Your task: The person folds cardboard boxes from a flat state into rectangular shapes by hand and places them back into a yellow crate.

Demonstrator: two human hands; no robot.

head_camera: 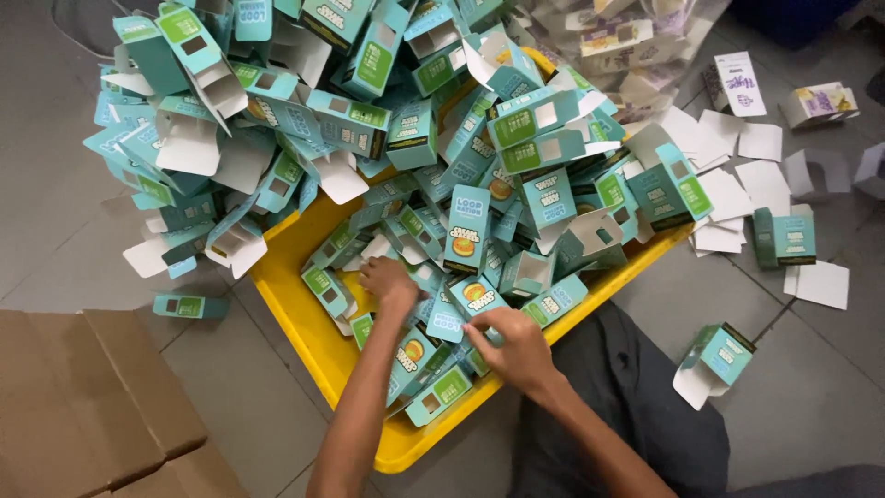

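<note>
A yellow bin point(304, 318) on the floor overflows with several small teal and green cardboard boxes point(466, 231), most with open flaps. My left hand point(387, 279) reaches into the pile near the bin's front left, fingers curled around a box among the heap. My right hand point(512, 341) rests lower and to the right, fingers closed on a small teal box point(475, 297) at the front of the bin.
A brown cardboard carton point(83, 406) lies at the bottom left. Loose teal boxes point(784, 235) and white flat cards point(737, 198) are scattered on the grey tiled floor at the right. A clear bag of white boxes point(627, 41) sits at the top. My dark trouser leg point(627, 397) is beside the bin.
</note>
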